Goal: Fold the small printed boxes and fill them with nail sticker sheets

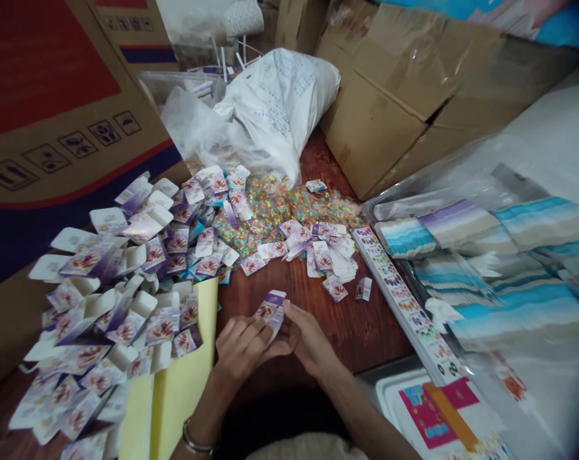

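Observation:
A small purple and white cardboard box is held between my two hands over the dark red table, close to its front edge. My left hand wraps its fingers around the lower left side of the box. At the upper right corner, the thumb and fingers of my right hand pinch it. Many boxes of the same print, several with open flaps, form a pile on my left. A looser group of flat-looking boxes lies just beyond my hands. My palms hide part of the held box.
Tiny colourful packets spill below a white sack. A sticker-sheet stack lies right of my hands, beside plastic-wrapped blue and purple bundles. Yellow card lies at left. Large cartons stand behind.

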Available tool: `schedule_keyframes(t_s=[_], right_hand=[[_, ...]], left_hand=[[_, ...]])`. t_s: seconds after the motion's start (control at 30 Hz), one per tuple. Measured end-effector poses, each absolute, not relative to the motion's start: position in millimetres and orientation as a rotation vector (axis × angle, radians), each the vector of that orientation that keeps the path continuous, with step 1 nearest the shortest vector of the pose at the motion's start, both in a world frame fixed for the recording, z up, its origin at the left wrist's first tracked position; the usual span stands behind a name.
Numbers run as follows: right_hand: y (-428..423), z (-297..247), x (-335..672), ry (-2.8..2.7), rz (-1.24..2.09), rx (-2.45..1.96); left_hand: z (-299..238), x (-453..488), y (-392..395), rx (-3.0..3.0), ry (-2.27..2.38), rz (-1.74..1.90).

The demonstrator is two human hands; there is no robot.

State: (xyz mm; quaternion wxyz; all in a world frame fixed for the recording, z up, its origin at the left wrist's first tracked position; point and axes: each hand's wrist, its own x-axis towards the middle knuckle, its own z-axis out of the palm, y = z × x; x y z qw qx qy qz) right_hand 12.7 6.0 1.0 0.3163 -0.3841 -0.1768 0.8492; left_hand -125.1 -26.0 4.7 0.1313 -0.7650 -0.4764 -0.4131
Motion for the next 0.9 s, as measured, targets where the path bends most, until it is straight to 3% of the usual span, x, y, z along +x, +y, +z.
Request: schedule_keyframes(t_s=[0.17,0.3,0.47,0.57,0.7,0.9], right_hand=[[17,-2,20,-0.703,2.116,-1.078],[22,-6,28,-0.987,1.953,-1.175],[25,-14,36,-1.104,1.864,-1.241],[25,-13,39,-1.036,1.840,-1.254],[26,-7,39,-0.956,1.764,-1.218],[26,0,40,-0.986,1.702,-1.197]], left_hand=[[-3,-118,-37,-2.245,-1.403,-1.094],[-17,-116,-56,-2.236,-1.608,-1.302],[-31,-115,-64,-1.630,-2.706,-1.777],[-28,-116,-58,-1.237,-3.088,-2.140],[-15,-113,-50,-1.165,-3.200,-2.375],[-1,-105,-39,-1.282,-3.170,-2.412]])
